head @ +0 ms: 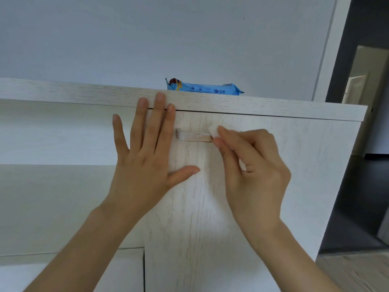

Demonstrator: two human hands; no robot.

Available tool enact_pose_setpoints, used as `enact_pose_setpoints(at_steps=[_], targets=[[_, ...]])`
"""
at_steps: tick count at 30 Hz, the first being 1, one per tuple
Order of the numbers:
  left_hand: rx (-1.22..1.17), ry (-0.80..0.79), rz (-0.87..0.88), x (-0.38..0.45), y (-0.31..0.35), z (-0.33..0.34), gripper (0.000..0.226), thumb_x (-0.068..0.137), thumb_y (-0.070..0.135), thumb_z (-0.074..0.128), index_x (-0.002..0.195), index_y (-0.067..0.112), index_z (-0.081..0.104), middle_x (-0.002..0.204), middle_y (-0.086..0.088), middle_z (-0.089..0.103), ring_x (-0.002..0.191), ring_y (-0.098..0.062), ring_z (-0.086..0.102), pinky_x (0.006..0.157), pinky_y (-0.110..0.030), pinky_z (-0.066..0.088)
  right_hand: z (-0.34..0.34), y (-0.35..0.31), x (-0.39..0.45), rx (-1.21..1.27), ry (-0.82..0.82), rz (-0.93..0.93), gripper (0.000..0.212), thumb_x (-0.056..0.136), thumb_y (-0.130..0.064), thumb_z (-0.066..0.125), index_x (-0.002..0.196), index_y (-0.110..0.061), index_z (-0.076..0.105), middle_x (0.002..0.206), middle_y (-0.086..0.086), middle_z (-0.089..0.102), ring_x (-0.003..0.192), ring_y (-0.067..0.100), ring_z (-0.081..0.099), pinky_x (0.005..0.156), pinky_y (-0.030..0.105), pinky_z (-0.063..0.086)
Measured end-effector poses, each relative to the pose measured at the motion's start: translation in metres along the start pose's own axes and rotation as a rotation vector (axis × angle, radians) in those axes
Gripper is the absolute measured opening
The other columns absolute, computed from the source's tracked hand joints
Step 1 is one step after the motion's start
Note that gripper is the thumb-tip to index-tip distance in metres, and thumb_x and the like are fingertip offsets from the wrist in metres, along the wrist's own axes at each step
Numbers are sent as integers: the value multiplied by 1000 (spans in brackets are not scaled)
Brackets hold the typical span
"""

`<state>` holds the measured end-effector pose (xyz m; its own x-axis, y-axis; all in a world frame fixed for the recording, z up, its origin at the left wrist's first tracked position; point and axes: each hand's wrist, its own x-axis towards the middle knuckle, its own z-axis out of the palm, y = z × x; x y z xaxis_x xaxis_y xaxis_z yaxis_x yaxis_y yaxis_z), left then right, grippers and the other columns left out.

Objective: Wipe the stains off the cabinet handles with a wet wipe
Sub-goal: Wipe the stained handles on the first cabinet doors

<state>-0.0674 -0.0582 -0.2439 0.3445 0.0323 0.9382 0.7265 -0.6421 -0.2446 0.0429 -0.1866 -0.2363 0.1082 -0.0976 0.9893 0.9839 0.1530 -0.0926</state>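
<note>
While the left hand [145, 157] lies flat, fingers spread, bracing the cabinet door [210, 207], the right hand [252, 169] pinches a folded wet wipe [213, 131] against the handle [194, 137] near the door's top edge. Soft and limp, it likely needs that tight fingertip pinch; brownish stains remain.

Wipe pack [203, 88] on the cabinet top [273, 107], behind and above the handle [194, 137] in the door [200, 207] below

Behind cabinet top you see pale blue-grey wall [147, 39]. Right of wall: white door frame [330, 49], then dark doorway [366, 28]. Below doorway: dark floor [347, 207], wood-grain strip [357, 272].
</note>
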Motion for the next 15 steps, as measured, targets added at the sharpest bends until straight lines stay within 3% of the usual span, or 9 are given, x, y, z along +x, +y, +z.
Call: enact_pose_setpoints(at_steps=[8,12,15], targets=[[-26,16,-5,-1,-1,2,100,84,76,30,150,4,11,156,-15,9,145,-33,5,112,-62,8,-8,3,1,154,88,218,25,86,-11,65,111,-13,63,89,-11,56,81,-6,53,72,6,41],[-26,42,0,-1,-2,4,99,84,76,33,150,4,13,156,-15,10,144,-33,7,112,-62,10,-4,0,-2,-26,-5,39,22,87,-8,66,109,-7,67,93,-4,54,82,15,58,73,9,43],[-17,59,4,-1,-2,5,99,84,76,35,149,4,14,156,-14,12,144,-34,9,112,-62,12,2,-5,-3,-31,17,-7,20,85,-7,65,105,-3,69,87,-2,54,77,17,58,75,6,42]])
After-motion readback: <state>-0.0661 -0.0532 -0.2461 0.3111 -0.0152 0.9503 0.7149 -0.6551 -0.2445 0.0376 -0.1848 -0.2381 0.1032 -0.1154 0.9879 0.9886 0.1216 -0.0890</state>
